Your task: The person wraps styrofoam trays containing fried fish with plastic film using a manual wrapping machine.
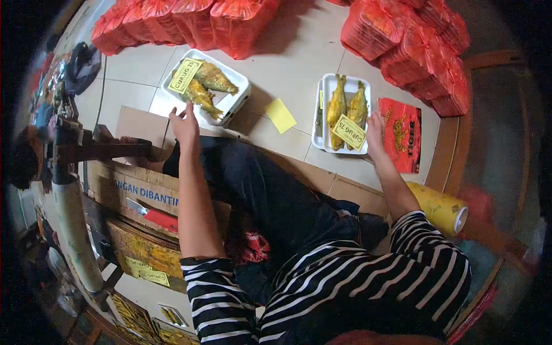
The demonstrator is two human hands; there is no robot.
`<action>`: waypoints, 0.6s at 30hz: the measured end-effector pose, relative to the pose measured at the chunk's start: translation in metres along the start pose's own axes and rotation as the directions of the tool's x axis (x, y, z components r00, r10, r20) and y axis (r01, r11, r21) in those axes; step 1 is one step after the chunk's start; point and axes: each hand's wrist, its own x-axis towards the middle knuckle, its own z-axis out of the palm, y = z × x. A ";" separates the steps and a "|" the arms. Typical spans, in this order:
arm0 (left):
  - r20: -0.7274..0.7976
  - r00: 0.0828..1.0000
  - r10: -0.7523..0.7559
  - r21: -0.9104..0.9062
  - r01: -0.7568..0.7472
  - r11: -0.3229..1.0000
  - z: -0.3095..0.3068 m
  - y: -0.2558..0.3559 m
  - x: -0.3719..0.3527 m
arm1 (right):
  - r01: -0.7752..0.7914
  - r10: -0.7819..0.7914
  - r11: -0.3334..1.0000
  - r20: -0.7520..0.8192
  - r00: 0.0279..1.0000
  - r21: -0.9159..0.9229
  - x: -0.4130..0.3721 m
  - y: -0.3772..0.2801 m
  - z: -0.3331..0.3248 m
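My left hand [185, 125] is by the near edge of a white foam tray [240, 99] on the left, its fingers apart and holding nothing. In that tray lie yellow fried-looking fish [214, 77] with a yellow "CURUG 75" label [186, 75] on top. My right hand [375, 137] is closed at the right edge of a second foam tray [328, 92]; its fingertips are partly hidden. Two yellow fish [337, 106] lie lengthwise there, a similar label [349, 132] across their lower ends. Another foam tray [317, 135] shows beneath it.
A loose yellow paper [280, 115] lies on the tiles between the trays. Beside my right hand is a flat red "TIGER" bag [399, 135]. Red-bagged stacks [184, 23] stand at the back left, more [414, 57] at the right. A yellow roll [437, 208] and a cardboard box [132, 187] are nearby.
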 end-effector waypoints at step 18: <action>-0.208 0.955 0.213 0.035 -0.210 0.977 -0.013 0.023 -0.014 | -0.070 0.071 0.995 0.007 0.997 -0.065 0.007 0.030 0.012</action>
